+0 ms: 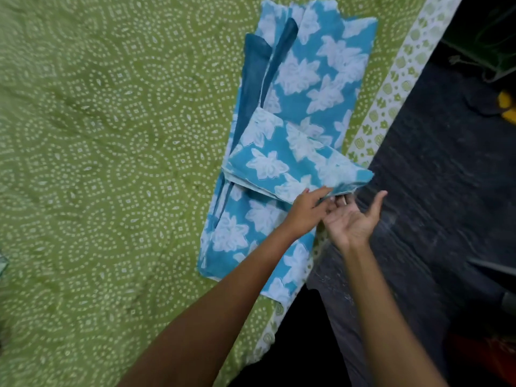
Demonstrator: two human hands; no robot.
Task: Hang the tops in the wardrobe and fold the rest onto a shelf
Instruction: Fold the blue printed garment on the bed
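From the head view I look down on a bed spread with a green dotted sheet [111, 163]; along its right edge lies a blue garment [315, 88] printed with white flowers, its long axis running away from me and slightly rightward, close beside the sheet's pale patterned border [391, 101]; a plain darker blue lining shows along its left side. Part of the garment is doubled over into a folded flap [296, 163] that lies crosswise over the middle; the flap's near right corner lifts off the bed and juts past the border. My left hand [307, 210] grips that lifted edge, thumb on top, the fingers curled under the cloth; my right hand [354, 219] sits just beside it, palm up, its fingers relaxed and spread, the tips under the same edge and holding nothing that I can make out. Both hands meet at the near right of the garment, so the unfolded length lies ahead of them and to the left; I judge the left hand better placed to carry the flap further. To the right is a dark floor [435, 191]; no wardrobe or shelf is in view.
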